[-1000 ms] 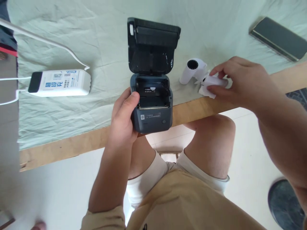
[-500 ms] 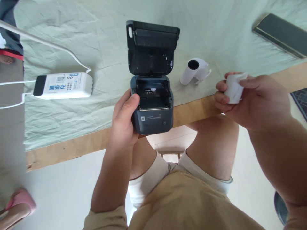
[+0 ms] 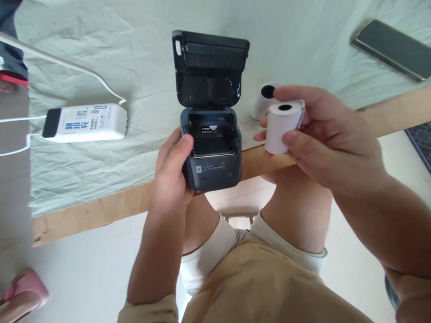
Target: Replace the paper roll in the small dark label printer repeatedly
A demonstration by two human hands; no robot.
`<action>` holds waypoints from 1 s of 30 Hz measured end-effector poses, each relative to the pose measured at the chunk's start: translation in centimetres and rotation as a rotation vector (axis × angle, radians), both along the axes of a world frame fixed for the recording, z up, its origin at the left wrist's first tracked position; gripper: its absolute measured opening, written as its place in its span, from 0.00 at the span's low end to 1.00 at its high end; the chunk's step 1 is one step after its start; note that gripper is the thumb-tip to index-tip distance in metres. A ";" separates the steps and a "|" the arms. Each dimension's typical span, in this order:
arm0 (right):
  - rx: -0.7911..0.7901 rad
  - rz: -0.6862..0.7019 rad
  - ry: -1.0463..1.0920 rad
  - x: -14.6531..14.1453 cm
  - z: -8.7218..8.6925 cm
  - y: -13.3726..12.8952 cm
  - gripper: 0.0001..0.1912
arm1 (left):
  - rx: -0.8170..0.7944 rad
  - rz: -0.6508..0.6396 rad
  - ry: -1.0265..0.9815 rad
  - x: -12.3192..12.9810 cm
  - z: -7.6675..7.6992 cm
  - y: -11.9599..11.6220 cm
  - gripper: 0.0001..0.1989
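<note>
My left hand (image 3: 173, 168) grips the left side of a dark label printer (image 3: 215, 172), its thumb near the edge of the paper bay. The printer's black lid (image 3: 210, 72) is swung up and away, and no roll lies in the bay. A white paper roll (image 3: 282, 132) with a dark core hole is held upright between the thumb and fingers of my right hand (image 3: 313, 134), just right of the printer. Behind that hand a second white roll (image 3: 261, 105) with a black core stands tilted on the cloth, partly hidden.
A white power bank (image 3: 90, 123) with white cables (image 3: 67, 63) lies on the green cloth (image 3: 144, 27) at left. At the upper right rests a dark phone (image 3: 393, 49). The wooden table edge (image 3: 101, 213) runs in front of me. Another person's pink slipper (image 3: 28, 287) shows at lower left.
My right hand has moved left toward the printer with the paper roll, turning it so that its core hole shows. It now covers part of the second roll. My left hand keeps its grip.
</note>
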State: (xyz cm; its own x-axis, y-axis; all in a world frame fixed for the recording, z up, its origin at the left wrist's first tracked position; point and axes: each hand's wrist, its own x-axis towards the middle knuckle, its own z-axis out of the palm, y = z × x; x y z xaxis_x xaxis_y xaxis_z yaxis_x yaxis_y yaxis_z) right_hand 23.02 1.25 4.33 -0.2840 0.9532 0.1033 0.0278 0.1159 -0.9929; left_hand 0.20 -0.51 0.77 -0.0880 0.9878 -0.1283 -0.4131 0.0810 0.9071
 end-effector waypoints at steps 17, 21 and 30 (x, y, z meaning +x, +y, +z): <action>0.789 0.059 -0.646 -5.5 -1.2 4.3 0.10 | 0.015 0.039 0.008 0.1 -0.3 0.2 0.11; 0.957 -0.083 -0.542 -5.4 -1.4 2.2 0.10 | 0.040 0.011 -0.029 0.2 -0.4 0.1 0.13; 0.960 -0.049 -0.327 -4.8 -4.4 0.4 0.03 | 0.161 -0.080 0.176 -0.7 -1.2 -0.3 0.30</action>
